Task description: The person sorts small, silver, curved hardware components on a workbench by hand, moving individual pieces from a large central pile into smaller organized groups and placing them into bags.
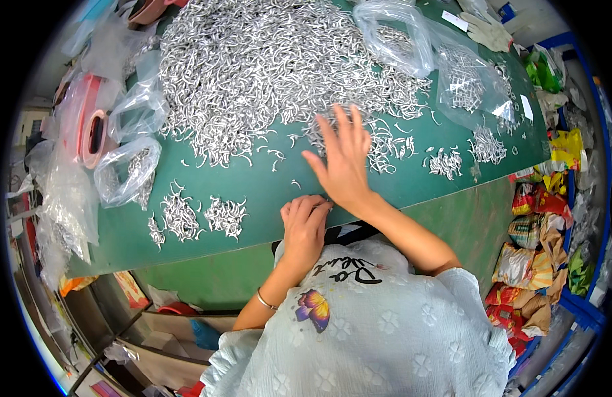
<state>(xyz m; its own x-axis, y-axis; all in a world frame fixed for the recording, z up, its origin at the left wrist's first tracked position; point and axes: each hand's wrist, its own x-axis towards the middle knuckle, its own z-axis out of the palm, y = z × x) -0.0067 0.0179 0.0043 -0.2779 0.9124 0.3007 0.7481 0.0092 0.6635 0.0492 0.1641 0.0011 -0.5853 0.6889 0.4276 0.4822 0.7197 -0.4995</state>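
Left of the hands, small sorted clusters (187,217) lie on the green counter (266,192). The left hand (305,221) is curled, probably pinching metal hooks; the right hand (344,159) spreads open on the big unsorted heap (266,59) ahead.

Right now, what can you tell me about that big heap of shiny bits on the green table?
The heap is a wide, loose mound of small curved silvery pieces, metal by their shine, tangled together. It covers the far middle of the green table, thinning into stray pieces along its near edge. The right hand lies flat on that near edge, fingers spread. A clear bag rests at its far right side.
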